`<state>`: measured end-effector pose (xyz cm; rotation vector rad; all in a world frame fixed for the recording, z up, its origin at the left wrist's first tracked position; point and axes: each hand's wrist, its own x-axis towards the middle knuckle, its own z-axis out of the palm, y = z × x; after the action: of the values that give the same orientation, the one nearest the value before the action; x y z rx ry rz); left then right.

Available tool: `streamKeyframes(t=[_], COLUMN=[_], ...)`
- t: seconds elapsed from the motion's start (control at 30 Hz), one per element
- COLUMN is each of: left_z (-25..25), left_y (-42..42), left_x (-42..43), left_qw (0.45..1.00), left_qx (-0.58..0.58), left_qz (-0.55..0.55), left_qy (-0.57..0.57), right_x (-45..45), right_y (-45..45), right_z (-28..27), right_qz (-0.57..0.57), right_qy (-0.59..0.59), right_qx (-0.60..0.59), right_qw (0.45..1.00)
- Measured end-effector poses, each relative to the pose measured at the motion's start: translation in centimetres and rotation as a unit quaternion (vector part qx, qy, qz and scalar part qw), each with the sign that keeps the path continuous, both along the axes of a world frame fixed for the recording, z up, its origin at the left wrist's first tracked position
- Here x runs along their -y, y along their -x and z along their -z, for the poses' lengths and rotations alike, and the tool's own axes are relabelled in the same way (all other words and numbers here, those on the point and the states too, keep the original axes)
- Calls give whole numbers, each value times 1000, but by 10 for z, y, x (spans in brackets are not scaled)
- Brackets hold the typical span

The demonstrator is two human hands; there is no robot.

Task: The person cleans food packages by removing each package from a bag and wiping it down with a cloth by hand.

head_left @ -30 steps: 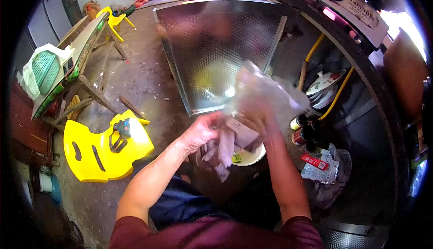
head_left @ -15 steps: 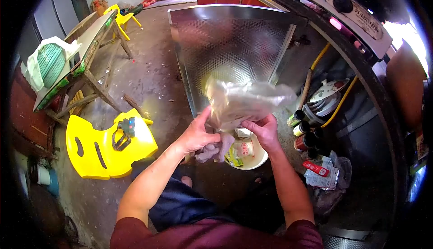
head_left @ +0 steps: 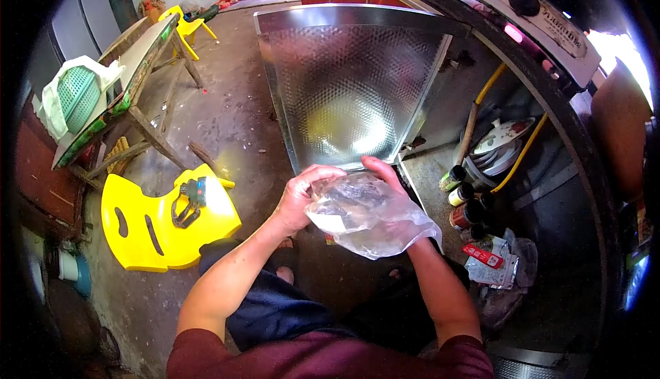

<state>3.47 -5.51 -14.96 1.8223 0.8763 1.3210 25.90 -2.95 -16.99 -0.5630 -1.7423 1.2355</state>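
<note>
A clear plastic bag [head_left: 371, 224] is held between my hands in front of my lap, its loose end hanging towards my right wrist. My left hand [head_left: 302, 197] grips the bag's left edge with bent fingers. Behind and partly under the film is my right hand [head_left: 393, 186], its thumb or a finger showing above the top edge; the bag blurs its other fingers. Whatever lies beneath the bag is mostly hidden.
An open metal cabinet door [head_left: 350, 97] stands ahead. Bottles [head_left: 467, 214], pot lids [head_left: 498, 138] and packets [head_left: 491, 262] lie in the cabinet at right. A yellow chair [head_left: 161, 231] is at left, beside a wooden table [head_left: 124, 90] with a green basket [head_left: 77, 97].
The bag has come down and towards me, spreading over the white bowl, which is now hidden. The greyish cloth near my left hand no longer shows. My right hand has moved behind the bag.
</note>
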Motion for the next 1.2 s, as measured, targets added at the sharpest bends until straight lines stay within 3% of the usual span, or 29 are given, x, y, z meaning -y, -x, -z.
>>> streamKeyframes(t=[0.1,0.13,0.17,0.2,0.27,0.3,0.43,0.5,0.57,0.6,0.63,0.7,0.73,0.83,0.87,0.97,1.03,1.13,1.2], left_z=[-8,-8,-5,-4,-10,-13,-32,-23,-3,-5,-1,10,9,13,11,15,14,9,11], left_y=[-5,0,2,10,26,33,20,2,-14,-22,-19,-8,-5,2,3,8,8,5,5], left_x=[9,6,2,-2,-6,-7,8,15,15,19,16,9,7,5,8,14,17,21,20], left_qw=[976,992,978,975,962,946,889,869,898,921,896,836,839,873,866,903,908,918,932], left_qx=[149,86,159,148,157,222,277,262,197,212,257,344,350,321,332,265,245,215,182], left_qz=[34,-13,-29,-67,-117,-68,44,73,144,61,64,67,59,22,18,-4,-4,1,21], left_qy=[153,95,136,152,192,227,362,414,366,321,356,422,412,366,373,337,340,333,313], right_x=[3,2,0,-2,-3,-3,-4,2,12,13,13,10,6,-7,-4,1,7,17,24], right_y=[0,-1,-2,-5,-7,-7,6,14,28,32,33,22,14,-13,-22,-44,-42,-52,-49], right_z=[-2,-1,2,3,-4,-9,-9,-15,-20,-19,-17,-16,-16,-26,-36,-70,-94,-111,-130], right_qz=[14,7,0,-7,90,137,149,145,120,101,82,97,103,224,318,346,336,164,110], right_qy=[-2,31,63,96,111,118,164,225,256,195,134,138,138,141,97,-59,-63,50,96], right_qx=[26,-15,-56,-96,-63,-46,-142,-136,-136,-104,-72,-12,17,-91,-106,-165,-91,93,271], right_qw=[1000,999,996,991,988,982,965,954,949,970,985,986,985,960,937,922,935,981,951])
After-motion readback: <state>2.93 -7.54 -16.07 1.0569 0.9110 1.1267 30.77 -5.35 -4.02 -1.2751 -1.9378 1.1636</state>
